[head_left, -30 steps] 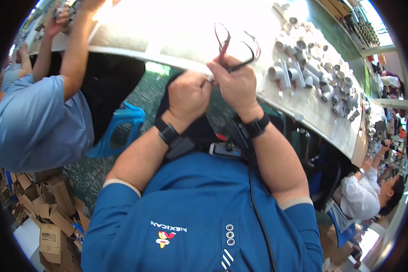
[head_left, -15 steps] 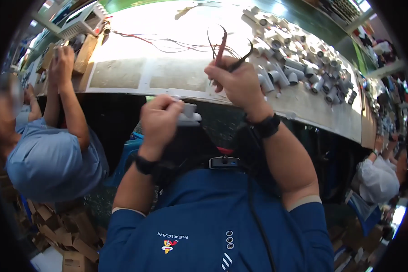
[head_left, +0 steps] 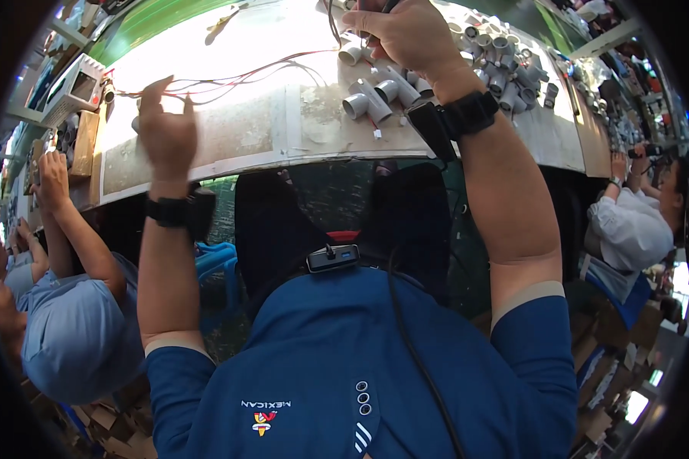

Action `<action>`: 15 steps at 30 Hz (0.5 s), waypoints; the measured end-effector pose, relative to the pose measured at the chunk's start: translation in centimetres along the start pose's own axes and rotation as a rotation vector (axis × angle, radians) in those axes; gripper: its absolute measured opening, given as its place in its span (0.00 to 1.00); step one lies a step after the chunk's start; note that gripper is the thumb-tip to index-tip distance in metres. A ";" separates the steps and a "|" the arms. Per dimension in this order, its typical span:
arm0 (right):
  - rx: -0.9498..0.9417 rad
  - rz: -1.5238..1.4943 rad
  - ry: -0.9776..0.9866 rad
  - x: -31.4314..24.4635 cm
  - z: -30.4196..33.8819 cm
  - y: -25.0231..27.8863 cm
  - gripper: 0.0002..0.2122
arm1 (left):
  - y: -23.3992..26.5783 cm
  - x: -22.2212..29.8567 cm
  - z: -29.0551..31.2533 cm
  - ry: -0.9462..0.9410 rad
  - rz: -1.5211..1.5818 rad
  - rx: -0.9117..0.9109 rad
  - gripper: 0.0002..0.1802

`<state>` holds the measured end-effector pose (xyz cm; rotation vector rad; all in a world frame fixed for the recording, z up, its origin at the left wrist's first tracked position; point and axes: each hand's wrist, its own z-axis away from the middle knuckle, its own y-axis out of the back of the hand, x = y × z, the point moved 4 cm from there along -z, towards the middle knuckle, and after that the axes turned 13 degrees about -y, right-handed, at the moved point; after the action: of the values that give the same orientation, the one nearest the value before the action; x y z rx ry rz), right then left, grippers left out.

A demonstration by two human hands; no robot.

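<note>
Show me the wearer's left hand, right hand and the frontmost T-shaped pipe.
Left hand [head_left: 168, 136]: head view, hand's middle.
Right hand [head_left: 415, 37]: head view, back of hand.
T-shaped pipe [head_left: 373, 101]: head view, its long tube.

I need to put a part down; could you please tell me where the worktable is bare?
The worktable is bare between the wires and its near edge, from the left hand to the grey fittings. Beyond the wires, glare hides detail. The right part is crowded: fittings lie either side of the right hand.
</note>
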<state>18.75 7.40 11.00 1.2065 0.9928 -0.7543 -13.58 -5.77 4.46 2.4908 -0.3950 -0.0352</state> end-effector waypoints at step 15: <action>-0.045 -0.168 0.037 2.1 2.0 0.3 0.07 | -10.0 16.2 -0.7 -0.048 1.032 -0.320 0.06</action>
<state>20.25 5.61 9.28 1.1105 1.1469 -0.8390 4.74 -2.36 0.37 1.7297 -1.4996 0.2373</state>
